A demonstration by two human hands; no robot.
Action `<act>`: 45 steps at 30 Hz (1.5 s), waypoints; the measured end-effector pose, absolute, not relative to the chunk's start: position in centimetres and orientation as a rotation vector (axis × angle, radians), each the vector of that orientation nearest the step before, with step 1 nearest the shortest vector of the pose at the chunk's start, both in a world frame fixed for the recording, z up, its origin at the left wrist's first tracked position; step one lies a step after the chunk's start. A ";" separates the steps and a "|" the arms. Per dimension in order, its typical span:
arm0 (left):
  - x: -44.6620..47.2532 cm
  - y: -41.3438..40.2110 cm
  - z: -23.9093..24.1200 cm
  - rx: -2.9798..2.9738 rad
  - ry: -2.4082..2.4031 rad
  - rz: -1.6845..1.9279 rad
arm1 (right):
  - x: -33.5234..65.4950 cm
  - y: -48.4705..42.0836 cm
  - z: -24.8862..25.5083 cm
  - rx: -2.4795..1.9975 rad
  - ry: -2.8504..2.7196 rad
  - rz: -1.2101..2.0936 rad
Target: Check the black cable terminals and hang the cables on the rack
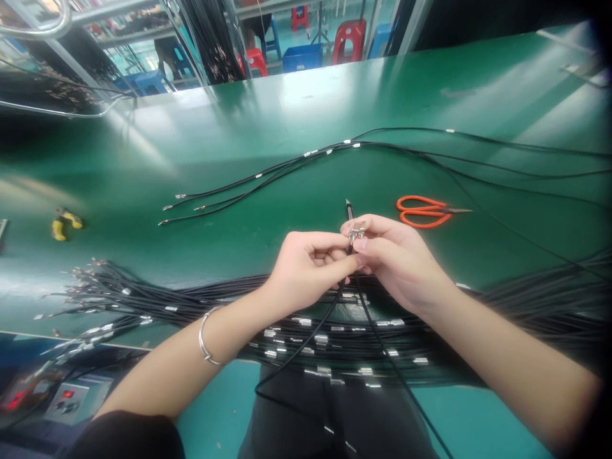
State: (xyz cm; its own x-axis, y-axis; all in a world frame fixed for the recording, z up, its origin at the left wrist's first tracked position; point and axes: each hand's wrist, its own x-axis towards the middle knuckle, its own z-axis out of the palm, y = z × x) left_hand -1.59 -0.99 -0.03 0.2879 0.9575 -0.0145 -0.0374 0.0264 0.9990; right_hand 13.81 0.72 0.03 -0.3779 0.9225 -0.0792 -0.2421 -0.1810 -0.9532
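In front of my body both hands meet around small shiny metal terminals (356, 234) at the ends of black cables. My left hand (310, 264) is closed, thumb and fingers pinching a black cable (329, 312) just below the metal. From the other side my right hand (399, 255) pinches the terminals between thumb and fingertips; a second black cable (375, 328) hangs down from there toward my lap. Just beyond the fingertips a slim dark pointed thing (349, 209), like a pen, sticks out. Whether it is touched cannot be made out.
A thick bundle of black cables (191, 296) with white labels runs along the near edge of the green table (268, 236). Several loose cables (282, 167) lie farther back. Orange-handled scissors (423, 210) lie right, yellow-handled cutters (64, 223) left. A metal control box (76, 398) stands lower left.
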 end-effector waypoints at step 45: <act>-1.5 -0.6 0.3 1.092 0.954 1.018 | 15.9 4.7 0.9 -0.734 -1.128 0.873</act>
State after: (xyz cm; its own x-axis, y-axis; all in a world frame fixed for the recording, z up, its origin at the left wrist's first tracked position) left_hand -1.49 -0.56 0.31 0.2561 0.9611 -0.1032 -0.1645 0.1485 0.9751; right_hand 15.93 4.73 0.88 0.1831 0.8763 0.4455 -0.2119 0.4777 -0.8526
